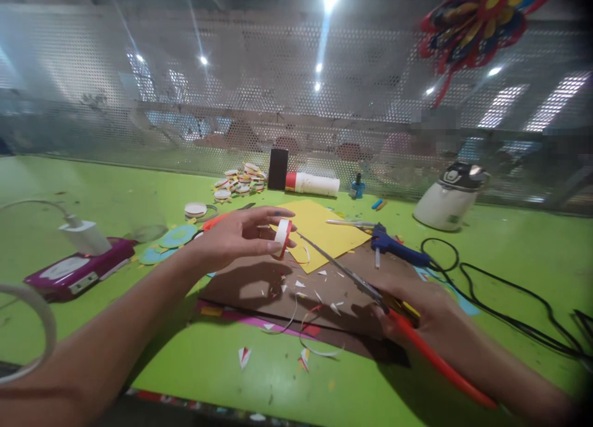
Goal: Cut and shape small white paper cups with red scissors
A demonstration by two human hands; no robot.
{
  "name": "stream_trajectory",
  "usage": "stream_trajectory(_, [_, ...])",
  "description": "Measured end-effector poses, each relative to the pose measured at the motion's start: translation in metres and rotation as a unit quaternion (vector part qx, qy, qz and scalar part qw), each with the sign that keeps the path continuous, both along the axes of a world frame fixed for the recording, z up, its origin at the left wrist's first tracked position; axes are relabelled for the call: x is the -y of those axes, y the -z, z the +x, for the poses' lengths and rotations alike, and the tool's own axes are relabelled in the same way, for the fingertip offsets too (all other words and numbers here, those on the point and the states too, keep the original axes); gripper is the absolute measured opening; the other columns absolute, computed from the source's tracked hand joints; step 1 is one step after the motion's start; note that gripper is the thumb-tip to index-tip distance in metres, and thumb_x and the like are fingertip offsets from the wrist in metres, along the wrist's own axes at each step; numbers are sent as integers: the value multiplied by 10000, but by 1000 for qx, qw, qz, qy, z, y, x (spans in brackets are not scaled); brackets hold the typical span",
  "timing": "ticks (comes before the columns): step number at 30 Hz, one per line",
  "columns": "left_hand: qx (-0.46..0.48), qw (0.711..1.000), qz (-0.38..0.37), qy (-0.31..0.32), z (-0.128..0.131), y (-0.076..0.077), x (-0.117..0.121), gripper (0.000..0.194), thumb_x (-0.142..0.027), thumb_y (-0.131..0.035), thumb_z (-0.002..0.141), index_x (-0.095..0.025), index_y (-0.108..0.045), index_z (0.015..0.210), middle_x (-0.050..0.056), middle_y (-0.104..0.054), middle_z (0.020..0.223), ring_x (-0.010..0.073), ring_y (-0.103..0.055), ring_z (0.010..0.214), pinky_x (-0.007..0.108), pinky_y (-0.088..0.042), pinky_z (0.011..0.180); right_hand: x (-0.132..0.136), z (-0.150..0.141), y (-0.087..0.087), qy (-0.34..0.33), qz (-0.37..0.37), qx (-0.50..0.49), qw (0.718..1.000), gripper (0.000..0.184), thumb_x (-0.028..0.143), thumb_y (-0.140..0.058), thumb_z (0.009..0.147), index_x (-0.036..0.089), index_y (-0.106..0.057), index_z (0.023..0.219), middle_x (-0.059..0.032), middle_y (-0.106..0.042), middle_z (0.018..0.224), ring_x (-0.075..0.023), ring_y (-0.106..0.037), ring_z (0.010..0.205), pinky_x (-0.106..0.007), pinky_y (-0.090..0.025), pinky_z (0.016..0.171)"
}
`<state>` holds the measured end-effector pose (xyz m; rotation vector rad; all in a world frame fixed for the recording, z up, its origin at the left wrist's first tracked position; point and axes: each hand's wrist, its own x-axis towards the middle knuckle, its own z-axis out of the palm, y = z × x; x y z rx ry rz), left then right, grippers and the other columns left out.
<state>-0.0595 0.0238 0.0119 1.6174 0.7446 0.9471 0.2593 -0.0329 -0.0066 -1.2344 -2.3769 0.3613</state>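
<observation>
Between the thumb and fingers of my left hand [236,236] is a small white paper ring with a red edge [282,237], held up on its side. My right hand [417,297] grips a pair of scissors with red handles [445,359]; their blades [343,267] point left toward the ring and look closed together. Beneath both hands lies a brown board [259,285], scattered with paper scraps [336,308] and thin curled strips. A yellow paper sheet [315,226] rests on the board's far part.
A blue glue gun [401,249] with a black cable [514,285] lies at right, near a white-and-black container [449,198]. Several small rings [241,181] are piled at the back, beside a white tube [317,185]. A purple power strip [78,269] and blue paper discs [178,235] occupy the left.
</observation>
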Motion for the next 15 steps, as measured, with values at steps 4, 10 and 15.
stream_trajectory(4, [-7,1000,12,1,3,1,1,610,-259,-813,747,-178,-575,1303,147,-690,1223,268,-662,1108,390,-546,935,4,-3,0,8,-3,-12,1000,327,128,-541,761,224,-752,991,-33,-785,1007,-252,-705,869,-333,-556,735])
stream_trajectory(10, [8,999,33,-19,12,0,5,602,-294,-821,734,-168,-586,1275,158,-663,1272,292,-624,1173,402,-533,959,4,-4,-1,-5,27,-12,1000,263,180,-577,774,245,-755,956,-53,-780,1003,-294,-703,954,-388,-566,824])
stream_trajectory(15, [-18,999,32,-5,10,-1,8,611,-303,-796,768,-198,-574,1326,136,-680,1245,263,-637,1134,371,-524,948,6,-5,-3,-13,5,-27,1000,268,193,-582,762,246,-757,958,-53,-780,1004,-292,-704,945,-377,-569,818])
